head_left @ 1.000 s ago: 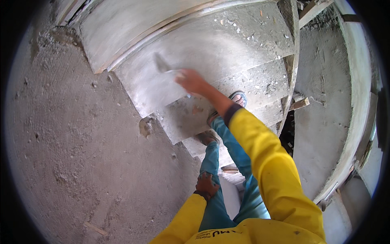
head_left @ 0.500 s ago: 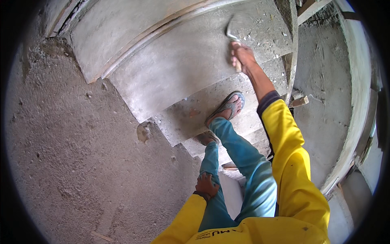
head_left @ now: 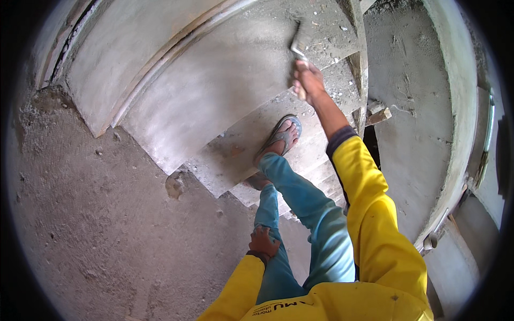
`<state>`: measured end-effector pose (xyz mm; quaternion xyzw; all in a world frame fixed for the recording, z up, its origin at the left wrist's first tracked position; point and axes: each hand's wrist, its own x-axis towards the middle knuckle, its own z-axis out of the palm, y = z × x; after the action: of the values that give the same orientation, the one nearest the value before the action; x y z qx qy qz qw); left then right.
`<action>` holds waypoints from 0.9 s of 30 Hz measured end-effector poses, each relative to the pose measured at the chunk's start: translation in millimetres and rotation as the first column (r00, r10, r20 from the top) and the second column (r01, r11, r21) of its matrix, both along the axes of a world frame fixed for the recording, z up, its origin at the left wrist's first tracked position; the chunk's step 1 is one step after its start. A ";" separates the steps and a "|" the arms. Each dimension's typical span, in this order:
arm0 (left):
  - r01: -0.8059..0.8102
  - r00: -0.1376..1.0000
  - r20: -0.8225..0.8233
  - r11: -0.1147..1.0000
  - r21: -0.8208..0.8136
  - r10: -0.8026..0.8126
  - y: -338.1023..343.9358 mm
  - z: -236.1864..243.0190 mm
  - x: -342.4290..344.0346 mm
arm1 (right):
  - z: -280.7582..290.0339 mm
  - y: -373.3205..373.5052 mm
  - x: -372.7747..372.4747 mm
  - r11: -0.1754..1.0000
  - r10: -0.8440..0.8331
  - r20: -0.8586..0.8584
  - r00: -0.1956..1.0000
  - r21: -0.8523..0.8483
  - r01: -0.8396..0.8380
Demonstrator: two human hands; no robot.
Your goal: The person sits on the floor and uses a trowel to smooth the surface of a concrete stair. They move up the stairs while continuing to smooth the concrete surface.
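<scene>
My right hand (head_left: 310, 80) grips the handle of a metal trowel (head_left: 299, 52), its blurred blade over the gritty right part of a concrete stair tread (head_left: 209, 85), whose left part looks smoother. My left hand (head_left: 262, 242) rests on my left leg with fingers apart, holding nothing. Below the tread, my sandalled right foot (head_left: 279, 136) stands on a lower step (head_left: 214, 163) strewn with grit. My left foot is farther down, partly hidden behind the right leg.
A rough concrete wall (head_left: 96, 214) fills the left. A curved edge strip (head_left: 160, 59) borders the upper step. At right are a board (head_left: 360, 75) along the step ends, a wood offcut (head_left: 378, 116), a dark gap, a curved concrete surface (head_left: 412, 160) and a small cylindrical object (head_left: 430, 242).
My right hand and trowel first swept rightward and up over the tread, then shifted slightly left in view as the whole scene shifted. My left hand stayed on the leg.
</scene>
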<state>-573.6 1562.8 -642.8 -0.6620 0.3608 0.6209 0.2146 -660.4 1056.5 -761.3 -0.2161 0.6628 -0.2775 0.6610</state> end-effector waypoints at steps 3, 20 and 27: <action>0.020 1.000 0.023 1.000 -0.013 -0.020 3.0 0.9 -2.3 | 9.6 14.0 -37.1 0.988 -0.148 -0.089 0.985 0.035 0.152; 0.066 0.997 0.032 0.998 0.019 -0.066 -0.4 1.5 -5.4 | -1.7 50.2 13.0 0.997 -0.073 -0.015 0.997 0.029 0.073; 0.070 0.998 0.008 0.997 0.025 -0.070 -3.3 3.5 -8.4 | 15.5 86.0 -20.8 0.993 -0.117 -0.080 0.990 0.004 0.118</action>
<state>-582.0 1559.5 -639.3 -0.6491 0.3751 0.6144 0.2460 -681.2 1142.5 -745.8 -0.1845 0.7015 -0.3042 0.6175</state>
